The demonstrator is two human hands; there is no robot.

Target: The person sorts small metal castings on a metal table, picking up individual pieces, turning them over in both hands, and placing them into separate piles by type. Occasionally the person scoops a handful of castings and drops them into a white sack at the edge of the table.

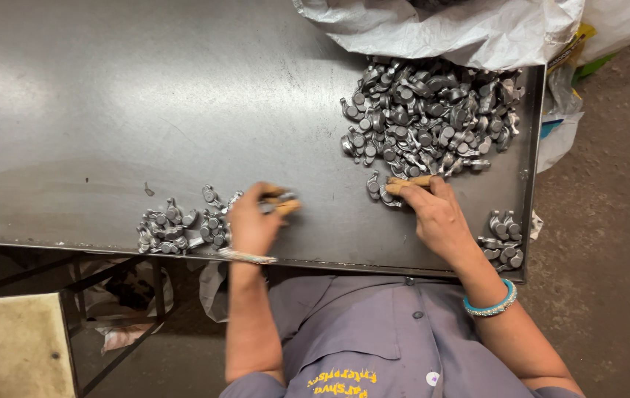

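Left hand (254, 220) pinches one small metal part (282, 200), just right of the small sorted cluster (182, 227). Right hand (436, 214), fingers together, touches the big pile's (429, 114) near edge.

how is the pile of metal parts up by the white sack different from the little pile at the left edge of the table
The big pile by the white sack holds far more parts than the small pile, heaped thickly where the small one spreads thin. The right hand reaches the big pile's near edge; the left hand, fingers around a part, rests beside the small pile. Both hold similar grey metal parts on the same metal table.
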